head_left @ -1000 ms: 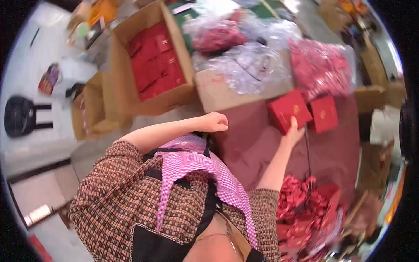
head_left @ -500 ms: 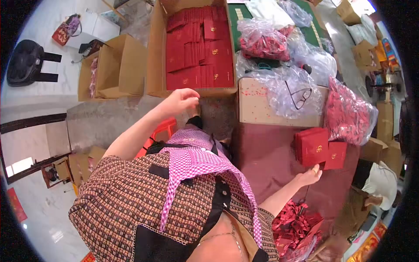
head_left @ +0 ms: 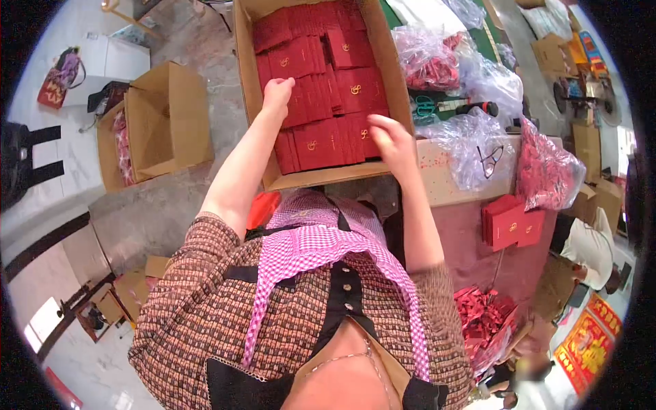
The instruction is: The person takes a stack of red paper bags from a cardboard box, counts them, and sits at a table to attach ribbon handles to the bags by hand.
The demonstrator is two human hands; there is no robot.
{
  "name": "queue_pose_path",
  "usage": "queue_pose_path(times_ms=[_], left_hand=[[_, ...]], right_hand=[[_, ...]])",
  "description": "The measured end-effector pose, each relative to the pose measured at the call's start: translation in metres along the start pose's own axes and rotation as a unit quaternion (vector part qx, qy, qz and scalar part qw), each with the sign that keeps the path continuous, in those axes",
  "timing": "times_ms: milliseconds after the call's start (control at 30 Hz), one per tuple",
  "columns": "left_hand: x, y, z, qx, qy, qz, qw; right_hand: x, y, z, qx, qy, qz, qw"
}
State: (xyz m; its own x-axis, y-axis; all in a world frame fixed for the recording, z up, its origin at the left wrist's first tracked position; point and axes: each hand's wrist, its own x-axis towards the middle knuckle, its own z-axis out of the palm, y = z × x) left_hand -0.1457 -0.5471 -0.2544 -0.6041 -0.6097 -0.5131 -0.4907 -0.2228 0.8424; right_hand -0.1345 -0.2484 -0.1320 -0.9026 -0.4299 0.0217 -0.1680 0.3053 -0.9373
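From here I see a maroon-covered worktop (head_left: 465,239) beside a big open brown cardboard box (head_left: 328,178) — flat, gold-marked red packets (head_left: 355,92) fill it in rows. Above them, my right hand (head_left: 386,137) is loosely bent, empty; my left hand (head_left: 277,93) curls — I can't tell whether it grips.

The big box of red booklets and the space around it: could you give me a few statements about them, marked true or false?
1. Both hands are over the tablecloth. False: the left hand and right hand are at the big cardboard box.
2. The big box holds many red booklets. True.
3. The glasses lie on clear plastic. True.
4. The apron is plain black. False: the apron is purple-and-white check.
5. Some red booklets also lie outside the box. True.
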Motion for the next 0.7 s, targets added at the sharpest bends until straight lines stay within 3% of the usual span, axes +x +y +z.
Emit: queue_pose_path(times_ms=[67,100,133,167,200,233,300,333,400,433,500,533,633,700], left_hand=[[0.027,-0.018,0.004,-0.015,0.007,-0.006,1.0],[0.034,-0.023,0.002,-0.031,0.02,-0.007,0.999],[0.034,-0.023,0.003,-0.053,0.059,-0.026,0.997],[0.036,-0.026,-0.002,-0.059,0.031,-0.039,0.997],[0.04,-0.031,-0.006,-0.066,0.004,-0.051,0.997],[0.049,-0.041,-0.003,-0.024,0.07,-0.02,0.997],[0.05,-0.053,-0.008,0.008,0.04,-0.05,0.998],[0.058,-0.07,-0.005,0.017,0.104,-0.056,0.993],[0.057,-0.079,-0.008,0.05,0.083,-0.056,0.994],[0.03,-0.052,-0.005,0.065,0.067,-0.074,0.993],[0.051,-0.091,-0.004,0.084,0.078,-0.068,0.991],[0.032,-0.071,0.002,0.128,0.083,-0.071,0.986],[0.031,-0.07,0.011,0.135,0.075,-0.066,0.986],[0.023,-0.061,0.017,0.187,0.079,-0.046,0.978]], right_hand=[[0.043,0.034,0.045,-0.024,-0.126,0.087,0.988],[0.062,0.067,0.068,-0.09,-0.173,0.082,0.977],[0.075,0.084,0.084,-0.089,-0.197,0.108,0.97],[0.087,0.096,0.098,-0.088,-0.222,0.134,0.962],[0.096,0.11,0.112,-0.093,-0.222,0.136,0.961],[0.103,0.122,0.125,-0.087,-0.224,0.137,0.961],[0.109,0.138,0.147,-0.074,-0.176,0.21,0.959],[0.107,0.143,0.154,-0.068,-0.181,0.213,0.958],[0.112,0.149,0.166,-0.133,-0.15,0.217,0.955],[0.112,0.158,0.174,-0.112,-0.142,0.227,0.957],[0.106,0.162,0.18,-0.068,-0.104,0.233,0.965],[0.105,0.156,0.179,-0.032,-0.067,0.232,0.97],[0.108,0.145,0.183,0.046,-0.09,0.314,0.944],[0.101,0.139,0.188,0.059,-0.103,0.277,0.954]])
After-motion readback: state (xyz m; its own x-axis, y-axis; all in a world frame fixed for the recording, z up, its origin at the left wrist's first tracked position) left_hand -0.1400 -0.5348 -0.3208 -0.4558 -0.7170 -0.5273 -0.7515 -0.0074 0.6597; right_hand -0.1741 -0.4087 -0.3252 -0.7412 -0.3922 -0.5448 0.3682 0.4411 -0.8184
